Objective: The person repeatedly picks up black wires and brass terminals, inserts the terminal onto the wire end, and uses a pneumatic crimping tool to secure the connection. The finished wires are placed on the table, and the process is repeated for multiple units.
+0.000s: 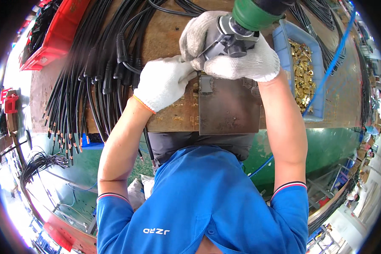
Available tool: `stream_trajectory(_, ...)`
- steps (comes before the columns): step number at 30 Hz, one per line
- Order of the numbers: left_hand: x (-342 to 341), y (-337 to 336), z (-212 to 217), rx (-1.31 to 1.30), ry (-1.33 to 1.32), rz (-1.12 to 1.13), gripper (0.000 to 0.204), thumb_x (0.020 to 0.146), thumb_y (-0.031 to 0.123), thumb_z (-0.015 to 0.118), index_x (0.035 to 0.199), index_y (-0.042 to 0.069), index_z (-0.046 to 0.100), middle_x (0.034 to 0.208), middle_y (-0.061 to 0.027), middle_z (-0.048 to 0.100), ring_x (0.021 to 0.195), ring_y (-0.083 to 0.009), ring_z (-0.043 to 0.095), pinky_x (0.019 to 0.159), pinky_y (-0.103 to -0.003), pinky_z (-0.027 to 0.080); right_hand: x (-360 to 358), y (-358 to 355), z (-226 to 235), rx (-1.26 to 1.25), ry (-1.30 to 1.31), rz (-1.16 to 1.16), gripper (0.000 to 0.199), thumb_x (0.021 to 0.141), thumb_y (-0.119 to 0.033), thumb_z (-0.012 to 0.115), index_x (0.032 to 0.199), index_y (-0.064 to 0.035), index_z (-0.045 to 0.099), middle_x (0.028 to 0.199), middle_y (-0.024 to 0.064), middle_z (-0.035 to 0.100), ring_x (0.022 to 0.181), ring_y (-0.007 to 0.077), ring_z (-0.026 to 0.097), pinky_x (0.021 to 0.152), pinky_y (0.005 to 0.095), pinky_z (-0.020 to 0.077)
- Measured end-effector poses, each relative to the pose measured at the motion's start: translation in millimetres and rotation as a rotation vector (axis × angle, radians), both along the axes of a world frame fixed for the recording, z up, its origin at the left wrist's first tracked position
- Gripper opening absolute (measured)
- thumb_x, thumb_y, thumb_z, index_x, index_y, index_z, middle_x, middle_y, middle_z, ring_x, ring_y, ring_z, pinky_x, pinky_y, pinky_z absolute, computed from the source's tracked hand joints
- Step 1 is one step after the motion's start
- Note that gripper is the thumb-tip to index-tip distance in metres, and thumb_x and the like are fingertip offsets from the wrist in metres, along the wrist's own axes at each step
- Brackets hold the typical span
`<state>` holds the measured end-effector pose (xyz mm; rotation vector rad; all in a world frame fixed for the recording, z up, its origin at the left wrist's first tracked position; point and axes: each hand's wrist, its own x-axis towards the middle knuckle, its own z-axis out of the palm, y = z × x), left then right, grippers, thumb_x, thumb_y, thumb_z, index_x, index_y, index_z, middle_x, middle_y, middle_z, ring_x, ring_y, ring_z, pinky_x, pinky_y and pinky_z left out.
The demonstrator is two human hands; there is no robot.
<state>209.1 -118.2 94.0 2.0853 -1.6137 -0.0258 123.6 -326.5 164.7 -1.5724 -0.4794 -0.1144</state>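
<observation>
My right hand [247, 61], in a white knit glove, is wrapped around the dark grey head of a power tool [252, 15] with a green and black body. Its fingers show on both sides of the tool. Just left of it, my left hand [161, 82], also gloved, is closed with its fingertips pinched together beside the tool's lower end. What those fingers hold is hidden by the gloves. Below both hands, a flat metal plate [230, 110] lies at the workbench's near edge, with a small metal block [206, 84] on it.
Many black cables [108, 55] with bare copper ends lie across the wooden workbench [165, 120] at left. A red bin [55, 40] stands at far left. On the right sits a blue bin [319, 95] of brass fittings [299, 63], with a blue hose [332, 65] passing over it.
</observation>
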Motion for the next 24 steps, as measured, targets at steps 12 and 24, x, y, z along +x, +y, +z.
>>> stream_trajectory(12, -3, -2, -10, -0.055, -0.074, -0.004, 0.012, 0.093, 0.023, 0.073, 0.104, 0.018, 0.076, 0.085, -0.0078, 0.069, 0.076, -0.0331, 0.072, 0.068, -0.045, 0.057, -17, 32, -19, 0.04, -0.059, -0.517, 0.026, 0.087, 0.015, 0.075, 0.1, -0.0046, 0.064, 0.096, 0.0104, 0.074, 0.078, 0.0191, 0.073, 0.068, 0.0346, 0.0614)
stream_trajectory(24, -3, -4, -12, -0.064, -0.057, 0.002, 0.014, 0.095, 0.024, 0.072, 0.107, 0.018, 0.077, 0.088, -0.0079, 0.071, 0.079, -0.0333, 0.073, 0.07, -0.045, 0.058, -20, 36, -14, 0.161, 0.024, -0.526, 0.017, 0.085, -0.001, 0.082, 0.1, -0.0041, 0.074, 0.09, 0.0005, 0.075, 0.08, 0.009, 0.071, 0.071, 0.0263, 0.0573)
